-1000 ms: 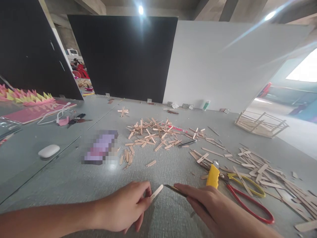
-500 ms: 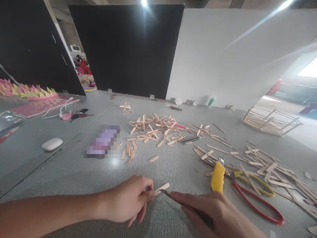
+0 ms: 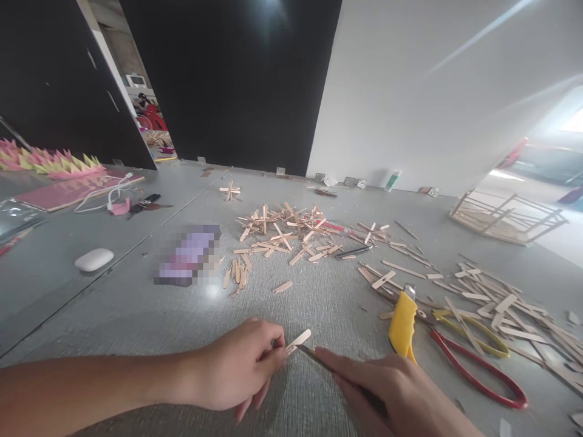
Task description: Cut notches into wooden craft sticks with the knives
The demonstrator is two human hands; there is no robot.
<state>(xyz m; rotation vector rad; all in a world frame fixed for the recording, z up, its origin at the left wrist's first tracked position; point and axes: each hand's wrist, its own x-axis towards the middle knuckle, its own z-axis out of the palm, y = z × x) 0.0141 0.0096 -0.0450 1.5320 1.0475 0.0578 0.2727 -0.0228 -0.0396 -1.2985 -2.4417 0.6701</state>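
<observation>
My left hand (image 3: 239, 367) pinches the near end of a short flat wooden stick (image 3: 302, 337) between thumb and fingers, just above the grey table. My right hand (image 3: 382, 385) is closed around a slim dark knife (image 3: 316, 359). The knife's tip touches or nearly touches the stick beside my left fingertips. A loose stick piece (image 3: 283, 287) lies beyond my hands. Farther back is a pile of small sticks (image 3: 285, 230), some crossed into star shapes.
On the right lie a yellow cutter (image 3: 403, 321), scissors with red and yellow handles (image 3: 483, 370) and many scattered sticks (image 3: 505, 309). A blurred phone (image 3: 189, 255) and a white case (image 3: 94, 260) are on the left. Upright boards (image 3: 228, 79) stand behind.
The view has shifted slightly. The stick in my left hand now slants a little more, and the knife remains against or close to it.
</observation>
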